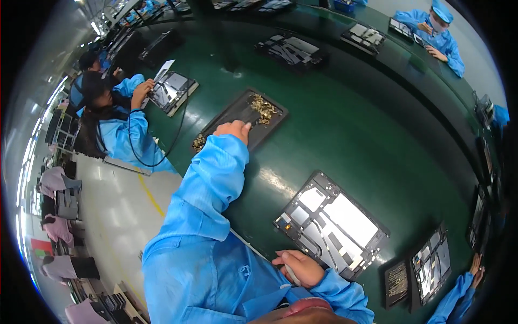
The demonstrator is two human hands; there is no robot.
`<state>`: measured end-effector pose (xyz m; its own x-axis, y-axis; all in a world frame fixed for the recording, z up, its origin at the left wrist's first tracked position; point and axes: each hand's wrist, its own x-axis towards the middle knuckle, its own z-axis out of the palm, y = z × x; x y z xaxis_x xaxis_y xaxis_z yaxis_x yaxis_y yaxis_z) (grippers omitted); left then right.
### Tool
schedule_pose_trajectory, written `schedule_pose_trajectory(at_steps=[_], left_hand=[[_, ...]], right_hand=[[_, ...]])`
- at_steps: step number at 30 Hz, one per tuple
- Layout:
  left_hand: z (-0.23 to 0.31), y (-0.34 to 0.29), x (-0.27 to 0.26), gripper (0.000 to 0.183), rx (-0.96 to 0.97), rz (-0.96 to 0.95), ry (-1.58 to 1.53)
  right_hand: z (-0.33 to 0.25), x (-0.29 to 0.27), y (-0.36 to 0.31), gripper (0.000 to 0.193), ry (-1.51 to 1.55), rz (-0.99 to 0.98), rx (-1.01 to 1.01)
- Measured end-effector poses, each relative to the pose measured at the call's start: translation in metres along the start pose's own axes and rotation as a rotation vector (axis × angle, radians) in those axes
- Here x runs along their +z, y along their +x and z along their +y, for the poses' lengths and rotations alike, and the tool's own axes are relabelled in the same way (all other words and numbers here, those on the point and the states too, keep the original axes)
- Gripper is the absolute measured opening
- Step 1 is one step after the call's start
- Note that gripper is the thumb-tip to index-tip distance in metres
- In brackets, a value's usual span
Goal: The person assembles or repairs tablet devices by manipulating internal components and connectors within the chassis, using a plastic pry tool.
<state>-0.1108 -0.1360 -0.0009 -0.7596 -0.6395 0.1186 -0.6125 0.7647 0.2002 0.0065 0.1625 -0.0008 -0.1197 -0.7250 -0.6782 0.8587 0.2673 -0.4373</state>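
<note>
Smock [202, 278] beside green table [372, 140], pale floor [116, 210]; right hand [306, 268] clasps whitish object [292, 275]; left hand [233, 130]: grip unclear.

Parts [263, 108] lie in the tray [239, 112] left of the device [350, 218]

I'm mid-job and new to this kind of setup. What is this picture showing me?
No machine here: these are a person's two bare hands, seen from a wide camera worn on the head, so straight edges look bent. On the green table lies an opened tablet-like device. The right hand, at its near edge, is curled around a slim pale object. The left hand is at a dark tray with small gold-coloured parts; what it grips there, if anything, is hidden.
</note>
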Motion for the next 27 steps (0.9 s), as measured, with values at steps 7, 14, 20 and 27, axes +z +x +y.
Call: schedule_pose_trajectory(at_steps=[7,14,20,27], left_hand=[[-0.012,0.008,-0.004,0.030,0.231,0.039,-0.235],[0.022,-0.028,-0.045,0.014,0.544,0.364,-0.334],[0.038,-0.093,-0.073,0.018,1.286,0.280,-0.320],[0.029,-0.138,-0.071,0.021,1.348,-0.021,-0.372]], right_hand=[[0.001,0.003,-0.002,0.043,0.052,0.004,0.007],[0.004,0.002,0.002,0.045,0.043,0.038,-0.025],[-0.001,-0.003,0.004,0.039,0.021,0.073,-0.208],[-0.021,0.008,-0.019,0.044,0.203,0.339,-0.647]])
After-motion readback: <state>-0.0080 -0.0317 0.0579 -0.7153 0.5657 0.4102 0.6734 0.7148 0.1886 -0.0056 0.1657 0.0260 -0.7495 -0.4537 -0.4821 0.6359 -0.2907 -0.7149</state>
